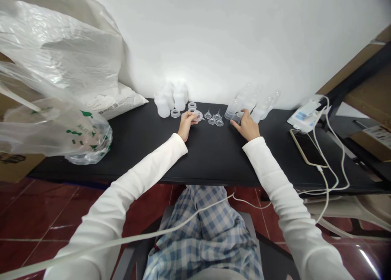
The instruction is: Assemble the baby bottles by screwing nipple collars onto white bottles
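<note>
Black bench under a white wall, red tiled floor below; I am logging its stock. Left grip: pinching a clear plastic ring by its rim, narrow hold. Right grip: resting on the near end of a clear bottle; clamping or not, I cannot tell. Both are looking light, thin-walled, slick; I am judging rim or neck the surest hold. Small funnels are sitting between the grips, white caps beyond the left grip, phone right of the right.
</note>
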### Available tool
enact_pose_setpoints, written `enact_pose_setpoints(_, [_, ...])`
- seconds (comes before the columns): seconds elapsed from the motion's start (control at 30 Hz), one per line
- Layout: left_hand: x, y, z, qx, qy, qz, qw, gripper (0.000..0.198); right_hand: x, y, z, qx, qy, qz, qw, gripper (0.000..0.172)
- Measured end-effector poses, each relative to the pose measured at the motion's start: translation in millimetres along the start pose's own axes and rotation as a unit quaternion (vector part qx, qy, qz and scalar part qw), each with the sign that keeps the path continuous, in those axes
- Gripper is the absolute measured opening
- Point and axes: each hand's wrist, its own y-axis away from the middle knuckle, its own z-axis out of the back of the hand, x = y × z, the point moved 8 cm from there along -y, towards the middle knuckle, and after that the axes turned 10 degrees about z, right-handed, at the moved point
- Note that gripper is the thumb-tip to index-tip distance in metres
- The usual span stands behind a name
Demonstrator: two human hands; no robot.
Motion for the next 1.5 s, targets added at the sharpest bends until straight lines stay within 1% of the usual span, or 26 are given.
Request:
enact_pose_setpoints(0.07, [0, 1, -2.9, 0.016, 0.003, -0.001, 1.000, 0.020, 2, 0, 11, -0.052, 0.001, 0.005, 0.999, 0.057])
enact_pose_setpoints(0.1, [1, 2, -4.9, 0.026, 0.003, 0.000, 1.000, 0.020, 6, 1, 17, -0.085, -0.006, 0.012, 0.996, 0.052])
enact_pose_setpoints(0.17, [2, 4, -9.8, 0.047, -0.003, -0.002, 0.999, 0.023, 23, 2, 26, -0.136, -0.042, 0.047, 0.989, 0.042])
enact_pose_setpoints(0.2, [2, 6, -12.9, 0.059, -0.008, -0.003, 0.998, 0.026, 35, 3, 26, -0.146, -0.064, 0.076, 0.984, 0.040])
enact_pose_setpoints(0.3, [3, 12, -24.7, 0.106, -0.029, -0.015, 0.994, 0.036, 80, 3, 18, -0.129, -0.107, 0.169, 0.971, 0.041])
enact_pose_setpoints(0.33, [2, 14, -28.9, 0.123, -0.036, -0.021, 0.991, 0.039, 93, 2, 13, -0.123, -0.109, 0.189, 0.968, 0.040])
enact_pose_setpoints(0.4, [2, 18, -35.6, 0.153, -0.048, -0.034, 0.986, 0.044, 110, 1, 6, -0.122, -0.112, 0.202, 0.965, 0.040])
enact_pose_setpoints(0.47, [0, 19, -37.1, 0.159, -0.053, -0.049, 0.985, 0.046, 115, -3, 1, -0.131, -0.140, 0.194, 0.962, 0.039])
enact_pose_setpoints(0.53, [-3, 18, -34.3, 0.145, -0.055, -0.064, 0.986, 0.045, 116, -6, -3, -0.133, -0.198, 0.195, 0.951, 0.036])
enact_pose_setpoints(0.6, [-5, 17, -30.3, 0.123, -0.064, -0.071, 0.988, 0.042, 115, -8, -5, -0.129, -0.251, 0.210, 0.936, 0.034])
enact_pose_setpoints(0.67, [-4, 16, -28.7, 0.105, -0.079, -0.069, 0.989, 0.037, 114, -9, -3, -0.128, -0.262, 0.232, 0.928, 0.030])
enact_pose_setpoints(0.73, [-1, 16, -29.6, 0.093, -0.081, -0.063, 0.990, 0.033, 114, -8, 1, -0.125, -0.227, 0.258, 0.931, 0.028])
enact_pose_setpoints(0.8, [3, 15, -31.8, 0.084, -0.068, -0.051, 0.993, 0.029, 118, -6, 4, -0.111, -0.170, 0.294, 0.934, 0.025])
enact_pose_setpoints(0.9, [12, 8, -29.0, 0.059, -0.053, -0.005, 0.997, 0.029, 126, 0, 5, -0.080, -0.084, 0.355, 0.928, 0.027])
enact_pose_setpoints(0.97, [13, 0, -15.7, 0.013, -0.060, 0.019, 0.998, 0.034, 129, 4, 6, -0.071, -0.056, 0.380, 0.920, 0.030])
enact_pose_setpoints(1.0, [9, -4, -5.0, -0.022, -0.067, 0.017, 0.997, 0.035, 129, 5, 7, -0.072, -0.053, 0.383, 0.919, 0.030])
enact_pose_setpoints(1.03, [3, -6, 5.5, -0.052, -0.083, -0.001, 0.995, 0.035, 128, 5, 8, -0.075, -0.057, 0.378, 0.921, 0.030])
enact_pose_setpoints(1.07, [-4, -8, 14.4, -0.068, -0.096, -0.019, 0.993, 0.033, 125, 5, 10, -0.078, -0.066, 0.368, 0.924, 0.029])
enact_pose_setpoints(1.1, [-10, -10, 21.0, -0.069, -0.106, -0.030, 0.992, 0.033, 121, 4, 12, -0.080, -0.079, 0.355, 0.928, 0.027])
enact_pose_setpoints(1.17, [-14, -12, 28.3, -0.041, -0.124, -0.018, 0.991, 0.031, 111, 1, 16, -0.083, -0.107, 0.324, 0.936, 0.024])
enact_pose_setpoints(1.23, [-14, -11, 32.1, -0.023, -0.165, 0.001, 0.986, 0.030, 100, -1, 21, -0.084, -0.130, 0.293, 0.943, 0.023])
enact_pose_setpoints(1.3, [-15, -8, 32.3, -0.015, -0.233, -0.004, 0.972, 0.028, 90, -1, 25, -0.081, -0.139, 0.263, 0.951, 0.022])
enact_pose_setpoints(1.33, [-18, -6, 30.6, -0.011, -0.270, -0.024, 0.962, 0.027, 86, -2, 25, -0.076, -0.141, 0.251, 0.955, 0.022])
enact_pose_setpoints(1.4, [-24, -1, 25.3, -0.001, -0.339, -0.083, 0.937, 0.026, 81, -2, 21, -0.054, -0.143, 0.240, 0.959, 0.022])
enact_pose_setpoints(1.47, [-29, 2, 21.2, 0.003, -0.399, -0.135, 0.907, 0.029, 81, -1, 11, -0.017, -0.142, 0.249, 0.958, 0.021])
enact_pose_setpoints(1.5, [-29, 3, 20.9, -0.001, -0.425, -0.148, 0.893, 0.031, 82, -1, 5, 0.001, -0.140, 0.257, 0.956, 0.020])
